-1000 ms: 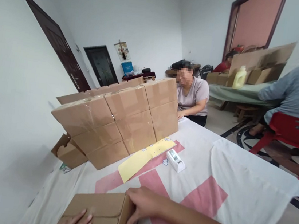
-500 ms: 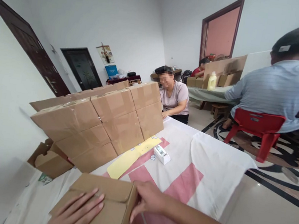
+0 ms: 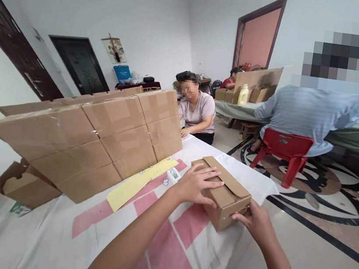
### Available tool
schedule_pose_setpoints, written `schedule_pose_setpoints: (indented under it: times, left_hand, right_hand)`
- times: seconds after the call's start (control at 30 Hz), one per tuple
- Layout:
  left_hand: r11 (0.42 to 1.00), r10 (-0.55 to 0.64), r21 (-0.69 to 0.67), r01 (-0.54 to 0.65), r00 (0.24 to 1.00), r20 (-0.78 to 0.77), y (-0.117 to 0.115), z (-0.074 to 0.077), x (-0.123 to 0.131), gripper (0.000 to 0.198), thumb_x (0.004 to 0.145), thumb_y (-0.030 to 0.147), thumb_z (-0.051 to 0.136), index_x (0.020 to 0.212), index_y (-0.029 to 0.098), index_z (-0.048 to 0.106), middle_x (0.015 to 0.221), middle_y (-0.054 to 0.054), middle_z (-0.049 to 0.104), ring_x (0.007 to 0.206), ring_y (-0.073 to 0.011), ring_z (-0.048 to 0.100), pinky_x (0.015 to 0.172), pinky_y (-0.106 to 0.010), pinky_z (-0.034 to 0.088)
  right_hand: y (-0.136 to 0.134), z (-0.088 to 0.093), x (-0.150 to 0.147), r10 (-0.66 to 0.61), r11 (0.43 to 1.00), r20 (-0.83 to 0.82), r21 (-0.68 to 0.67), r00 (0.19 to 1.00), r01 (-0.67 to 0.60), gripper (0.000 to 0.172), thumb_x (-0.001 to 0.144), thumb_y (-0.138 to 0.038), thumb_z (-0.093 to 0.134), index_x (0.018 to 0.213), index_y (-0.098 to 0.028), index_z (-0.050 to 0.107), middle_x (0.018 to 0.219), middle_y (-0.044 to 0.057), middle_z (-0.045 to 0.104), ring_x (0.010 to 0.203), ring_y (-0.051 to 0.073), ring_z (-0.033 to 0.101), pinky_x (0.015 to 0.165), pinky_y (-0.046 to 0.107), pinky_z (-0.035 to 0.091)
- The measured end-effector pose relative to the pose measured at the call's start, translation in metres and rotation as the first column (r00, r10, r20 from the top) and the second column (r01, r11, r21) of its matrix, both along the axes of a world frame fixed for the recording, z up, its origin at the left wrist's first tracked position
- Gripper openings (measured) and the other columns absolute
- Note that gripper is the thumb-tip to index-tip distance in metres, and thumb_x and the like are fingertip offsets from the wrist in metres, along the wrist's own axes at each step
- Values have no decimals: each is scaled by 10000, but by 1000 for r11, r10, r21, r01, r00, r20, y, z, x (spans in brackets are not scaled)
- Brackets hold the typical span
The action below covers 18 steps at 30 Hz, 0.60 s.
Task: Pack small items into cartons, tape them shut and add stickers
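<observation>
A closed brown cardboard box [image 3: 236, 188] is between my two hands over the right side of the cloth-covered table. My left hand [image 3: 196, 184] grips it from the left, fingers spread across the top flaps and thumb on the near side. At the near right corner, my right hand [image 3: 255, 221] clasps the end, its thumb in front and its other fingers mostly hidden. Partly behind my left hand is a small white device [image 3: 173, 174]. A yellow patterned strip [image 3: 140, 184] lies left of it on the table.
Stacked cardboard boxes [image 3: 113, 137] form a wall along the table's left. An open carton [image 3: 31, 188] is at far left. A person [image 3: 198, 113] sits beyond the stack; another sits on a red chair [image 3: 286, 144] at right, near a yellow bottle [image 3: 243, 95].
The box has moved from the near left to the table's right side, with both hands on it. It has turned, and my view has shifted right. The white device is now partly covered.
</observation>
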State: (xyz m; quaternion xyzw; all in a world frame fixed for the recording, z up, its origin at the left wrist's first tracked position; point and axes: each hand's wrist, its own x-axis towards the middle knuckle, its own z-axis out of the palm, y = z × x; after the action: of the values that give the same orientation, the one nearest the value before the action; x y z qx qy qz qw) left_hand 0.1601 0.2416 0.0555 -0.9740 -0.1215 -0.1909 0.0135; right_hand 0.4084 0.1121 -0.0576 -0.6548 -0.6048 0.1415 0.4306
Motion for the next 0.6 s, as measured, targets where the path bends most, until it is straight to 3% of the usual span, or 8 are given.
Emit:
schedule_pose_setpoints:
  times: [0.13,0.27,0.4,0.5,0.6]
  left_hand:
    - [995,18,-102,-23,999,-50,27,-17,30,793,771,764,628,1445,366,499,1606,-19,395,1480,-258,374,1241,-480,201]
    - [988,64,-136,-75,995,-78,66,-20,38,923,720,780,666,1474,291,455,1645,-81,315,1521,-283,283,1252,-471,198]
    - [974,144,-159,-161,983,-113,121,-18,47,1061,705,780,679,1530,211,331,1619,-124,358,1518,-282,283,1241,-450,237]
    - [961,200,-162,-224,967,-156,168,-19,55,1105,701,783,676,1549,186,293,1612,-133,370,1508,-295,303,1237,-459,239]
    - [946,257,-149,-289,945,-200,214,-21,61,1052,742,729,678,1556,184,294,1634,-129,330,1526,-307,257,1247,-489,195]
  right_hand:
    - [28,-18,19,-105,993,23,-60,994,106,571,709,-677,712,1019,-226,551,669,10,637,579,240,600,563,349,459]
    - [78,-10,26,-92,989,59,-111,994,98,543,701,-671,731,952,-236,524,768,30,666,626,234,622,588,334,450]
    - [137,-4,24,-63,990,13,-126,998,64,487,796,-611,676,1058,-226,536,1045,88,688,713,228,664,647,334,473]
    - [165,-13,14,-141,987,-39,-84,989,137,527,880,-573,576,1250,-206,494,1253,145,614,736,214,673,684,354,493]
    - [174,-26,7,-196,979,19,-62,980,197,428,925,-538,499,1174,-191,526,1211,145,600,764,214,668,679,359,486]
